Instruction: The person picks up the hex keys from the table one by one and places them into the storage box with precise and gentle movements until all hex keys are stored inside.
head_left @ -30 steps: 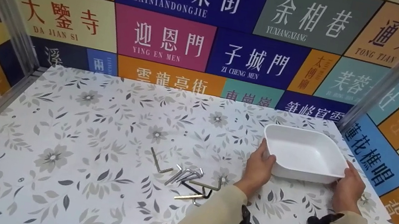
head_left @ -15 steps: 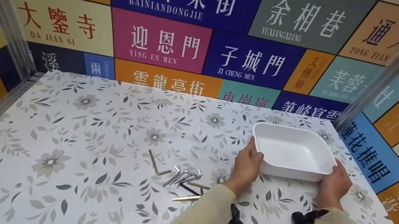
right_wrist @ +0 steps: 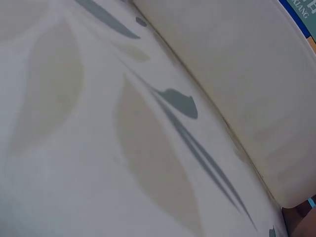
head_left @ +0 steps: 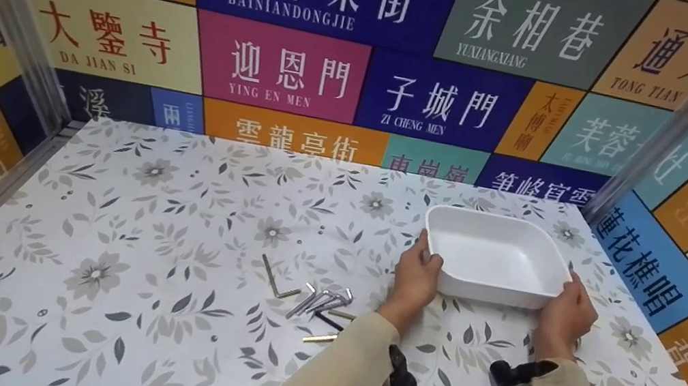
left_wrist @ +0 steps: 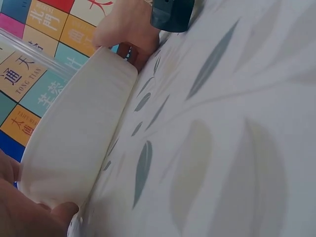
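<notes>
A white rectangular plastic basin [head_left: 494,293] with rounded corners sits at the right of the table, its bare inside facing up. At its left end my left hand [head_left: 417,277] grips the wall, thumb at the near corner. My right hand [head_left: 567,318] holds the opposite end. In the left wrist view the near wall of the basin [left_wrist: 79,128] spans between both hands, its base touching or very close to the cloth. The right wrist view shows that wall [right_wrist: 247,89] and only a sliver of the right hand [right_wrist: 302,222] at the corner.
Several hex keys [head_left: 320,301], silver, black and brass-coloured, lie in a loose pile left of the left forearm, whose sleeve [head_left: 332,374] covers part of it. A floral cloth [head_left: 161,302] covers the table. Patterned walls with metal posts [head_left: 678,129] stand behind and at both sides.
Both hands have slid the basin leftward along the table. The left sleeve now hides more of the hex keys. The grip on the basin looks the same.
</notes>
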`<state>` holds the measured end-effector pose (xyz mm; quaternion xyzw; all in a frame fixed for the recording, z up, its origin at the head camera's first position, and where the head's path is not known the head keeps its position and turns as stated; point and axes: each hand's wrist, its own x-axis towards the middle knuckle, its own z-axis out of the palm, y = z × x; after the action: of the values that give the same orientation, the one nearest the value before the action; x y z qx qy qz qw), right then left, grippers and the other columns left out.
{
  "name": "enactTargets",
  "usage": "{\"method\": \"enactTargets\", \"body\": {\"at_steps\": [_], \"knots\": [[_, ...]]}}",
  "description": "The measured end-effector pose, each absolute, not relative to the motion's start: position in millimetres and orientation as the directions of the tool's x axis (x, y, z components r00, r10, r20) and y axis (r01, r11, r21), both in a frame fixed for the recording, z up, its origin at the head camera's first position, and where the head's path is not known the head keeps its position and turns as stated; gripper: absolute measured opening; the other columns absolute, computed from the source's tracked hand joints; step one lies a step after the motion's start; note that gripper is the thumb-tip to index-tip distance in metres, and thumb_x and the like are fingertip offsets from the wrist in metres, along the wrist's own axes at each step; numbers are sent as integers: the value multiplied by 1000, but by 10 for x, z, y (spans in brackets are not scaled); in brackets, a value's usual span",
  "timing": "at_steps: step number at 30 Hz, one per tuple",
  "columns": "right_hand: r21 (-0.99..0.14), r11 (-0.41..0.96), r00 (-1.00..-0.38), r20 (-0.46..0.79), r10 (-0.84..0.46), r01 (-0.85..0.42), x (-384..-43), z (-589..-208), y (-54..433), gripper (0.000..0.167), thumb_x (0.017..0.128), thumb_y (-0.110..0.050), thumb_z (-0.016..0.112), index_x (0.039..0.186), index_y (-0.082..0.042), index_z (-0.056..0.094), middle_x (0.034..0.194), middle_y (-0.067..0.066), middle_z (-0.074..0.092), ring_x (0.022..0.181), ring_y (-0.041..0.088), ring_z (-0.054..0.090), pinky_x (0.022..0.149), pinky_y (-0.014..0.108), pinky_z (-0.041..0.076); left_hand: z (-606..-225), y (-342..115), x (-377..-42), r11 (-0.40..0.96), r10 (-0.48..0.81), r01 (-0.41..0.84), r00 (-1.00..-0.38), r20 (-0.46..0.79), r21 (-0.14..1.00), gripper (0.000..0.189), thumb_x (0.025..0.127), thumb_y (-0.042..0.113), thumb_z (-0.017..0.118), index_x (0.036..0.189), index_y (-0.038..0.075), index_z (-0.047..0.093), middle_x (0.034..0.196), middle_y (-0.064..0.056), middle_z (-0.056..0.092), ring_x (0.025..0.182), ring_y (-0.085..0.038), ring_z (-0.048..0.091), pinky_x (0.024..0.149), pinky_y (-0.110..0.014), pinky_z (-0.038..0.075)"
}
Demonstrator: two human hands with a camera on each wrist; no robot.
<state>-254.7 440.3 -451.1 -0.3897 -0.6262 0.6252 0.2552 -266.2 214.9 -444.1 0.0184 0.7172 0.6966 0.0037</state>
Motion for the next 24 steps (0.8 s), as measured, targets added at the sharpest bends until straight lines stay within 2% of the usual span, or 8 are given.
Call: {"method": "enactTargets", "body": {"at_steps": [4,10,13,16,20,24], "knots": [[-985,-133,-556,-169,814,106,-2548,-4516,4329,40,103,-29,46,140,-25,60,152,-5,52,142,6,47,117,20,38,-4421,2070,-2669,45,6,5,-1000,5,999,55,99,10,47,154,3,38,159,-8,43,149,-24,38,124,-36,30],[-982,-175,-599,-181,780,70,-2555,-4493,4217,39,101,-24,54,138,-19,62,149,-3,55,139,4,50,114,16,39,-4396,1841,-2725,-24,44,-40,-998,-39,999,54,101,11,48,154,4,37,161,-7,39,152,-26,34,125,-37,27],[-980,-189,-633,-181,753,56,-2556,-4491,4137,39,100,-22,55,138,-16,62,148,1,56,134,5,55,108,17,43,-4390,1680,-2763,-73,90,-70,-994,-63,995,56,101,10,49,155,4,35,162,-10,38,151,-27,35,123,-37,31],[-981,-188,-668,-168,725,42,-2558,-4493,4056,39,99,-22,57,137,-15,62,147,3,57,130,6,58,103,16,47,-4385,1536,-2783,-58,93,-61,-994,-55,996,56,100,8,49,154,2,35,161,-13,38,150,-28,37,121,-37,34],[-977,-213,-691,-174,702,29,-2561,-4499,3958,40,98,-22,61,137,-15,62,147,4,56,125,4,60,92,10,49,-4374,1399,-2776,-3,71,-48,-996,-48,999,56,99,8,48,153,0,36,162,-13,36,152,-28,32,123,-36,29],[-961,-276,-722,-198,663,10,-2569,-4514,3859,42,99,-21,60,140,-15,59,151,5,53,114,3,64,81,9,52,-4356,1265,-2757,3,69,-77,-995,-77,997,56,100,12,49,154,3,35,163,-10,34,153,-26,30,124,-37,28]]}}
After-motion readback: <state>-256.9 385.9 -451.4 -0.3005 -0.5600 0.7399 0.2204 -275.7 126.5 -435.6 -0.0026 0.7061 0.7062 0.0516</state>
